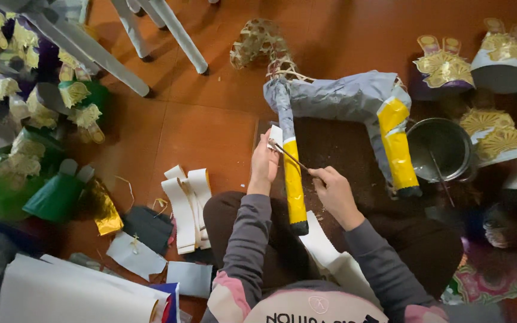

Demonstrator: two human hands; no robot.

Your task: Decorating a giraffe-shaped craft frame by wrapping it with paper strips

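Paper strips crowd the left; metal bowl blocks the right.

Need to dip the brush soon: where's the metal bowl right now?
In the head view the metal bowl sits on the floor at the right, just beyond the figure's yellow-wrapped leg and ahead of the right hand.

Paper-wrapped wicker frame (glossy yellow bands), metal bowl
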